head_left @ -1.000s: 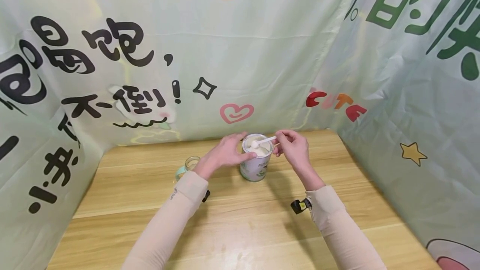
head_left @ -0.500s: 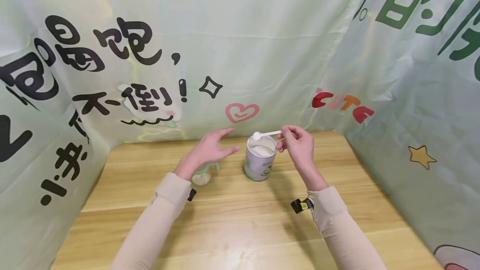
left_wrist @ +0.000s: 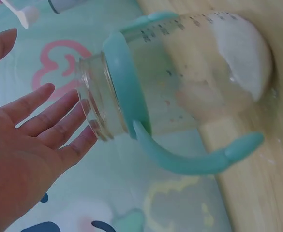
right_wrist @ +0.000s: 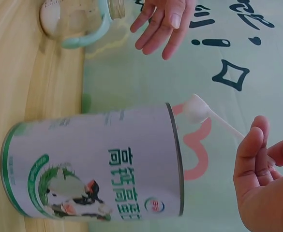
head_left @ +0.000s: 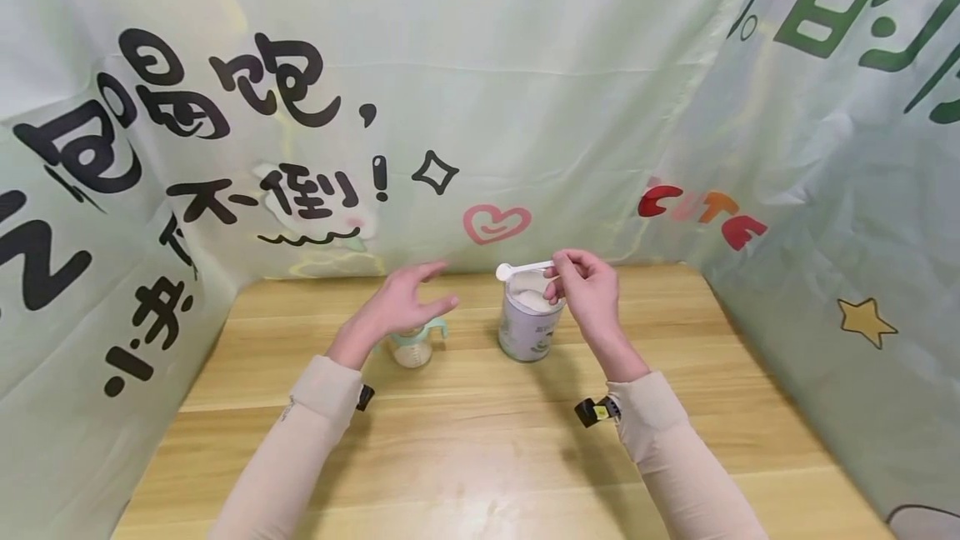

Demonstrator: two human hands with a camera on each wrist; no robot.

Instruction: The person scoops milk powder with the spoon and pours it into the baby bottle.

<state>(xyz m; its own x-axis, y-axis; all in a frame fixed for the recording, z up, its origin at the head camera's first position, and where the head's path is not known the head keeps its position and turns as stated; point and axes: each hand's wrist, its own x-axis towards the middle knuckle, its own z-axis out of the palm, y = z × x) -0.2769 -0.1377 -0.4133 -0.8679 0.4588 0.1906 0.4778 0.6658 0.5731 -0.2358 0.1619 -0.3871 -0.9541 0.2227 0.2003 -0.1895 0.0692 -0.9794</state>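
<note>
Scoop [right_wrist: 201, 110], white and long-handled, is pinched between the thumb and fingers of the right hand [head_left: 591, 288], its bowl just above the rim of the cow-printed milk powder can [head_left: 527, 333], which stands upright on the wooden table [head_left: 465, 448] with pale powder inside. Fingers spread wide and holding nothing, the left hand [head_left: 397, 300] hovers above the upright baby bottle [left_wrist: 165, 72], whose green collar carries curved handles and whose bottom holds white powder.

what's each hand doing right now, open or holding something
Left hand: open, holding nothing, near the bottle.
Right hand: holding the white scoop by its handle.
</note>
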